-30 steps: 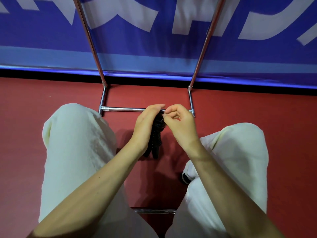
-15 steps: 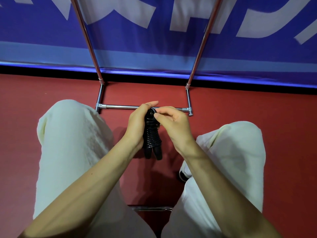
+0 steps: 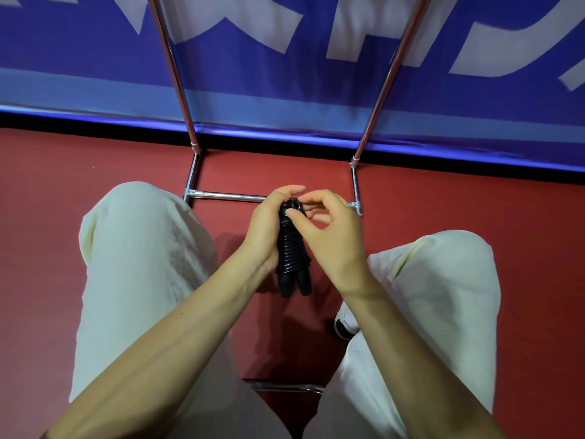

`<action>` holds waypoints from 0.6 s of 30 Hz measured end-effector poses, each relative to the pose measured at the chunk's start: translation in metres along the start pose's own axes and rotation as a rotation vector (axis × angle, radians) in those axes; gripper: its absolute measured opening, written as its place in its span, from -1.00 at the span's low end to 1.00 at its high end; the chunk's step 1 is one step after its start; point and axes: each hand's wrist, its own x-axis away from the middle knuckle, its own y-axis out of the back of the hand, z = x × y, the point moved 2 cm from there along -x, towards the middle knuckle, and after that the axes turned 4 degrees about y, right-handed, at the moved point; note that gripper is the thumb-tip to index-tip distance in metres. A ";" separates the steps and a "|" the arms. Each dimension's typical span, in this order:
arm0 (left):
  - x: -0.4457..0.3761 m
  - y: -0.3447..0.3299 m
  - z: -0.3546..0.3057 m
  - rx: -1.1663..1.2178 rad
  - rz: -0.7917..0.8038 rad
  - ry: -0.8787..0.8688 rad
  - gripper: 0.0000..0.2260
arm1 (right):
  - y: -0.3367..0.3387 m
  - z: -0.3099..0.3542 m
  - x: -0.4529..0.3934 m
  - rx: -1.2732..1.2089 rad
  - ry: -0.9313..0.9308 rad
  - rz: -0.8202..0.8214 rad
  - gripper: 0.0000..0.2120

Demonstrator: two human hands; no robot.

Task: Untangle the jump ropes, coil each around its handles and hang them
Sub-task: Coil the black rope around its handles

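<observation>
The black jump rope (image 3: 292, 248), already coiled tightly round its two paired handles, is gripped along its left side by the left hand (image 3: 269, 229), fingers curled over the top of the bundle. The bundle is held upright between the knees, the handle ends pointing toward 6 o'clock, probably so that the coils are kept from springing loose. At its upper end the right hand (image 3: 329, 236) is closed in a pinch, thumb and forefinger meeting on what appears to be the rope's last loop; the tail is judged to be in the course of being tucked or secured, though the exact contact is partly hidden by the fingers.

At 12 o'clock from the hands, just behind them, the lower crossbar of a chromed metal rack (image 3: 234, 196) is seen, its two uprights rising toward the blue banner (image 3: 285, 90) beyond. The hanging rail itself is out of view. White-trousered knees (image 3: 136, 248) flank the bundle at 9 and 3 o'clock, and a shoe (image 3: 345, 324) rests on the red floor (image 3: 63, 172) at 5 o'clock. No other rope is visible.
</observation>
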 end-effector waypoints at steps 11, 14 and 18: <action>0.011 0.001 0.003 -0.362 -0.130 -0.338 -0.75 | 0.002 -0.012 -0.003 0.018 -0.081 -0.017 -0.94; 0.013 0.004 0.002 -0.384 -0.109 -0.341 -0.75 | 0.007 -0.015 -0.006 0.045 -0.004 0.066 -0.89; 0.015 0.004 0.002 -0.418 -0.037 -0.321 -0.82 | 0.009 -0.016 -0.006 0.149 0.076 0.094 -0.89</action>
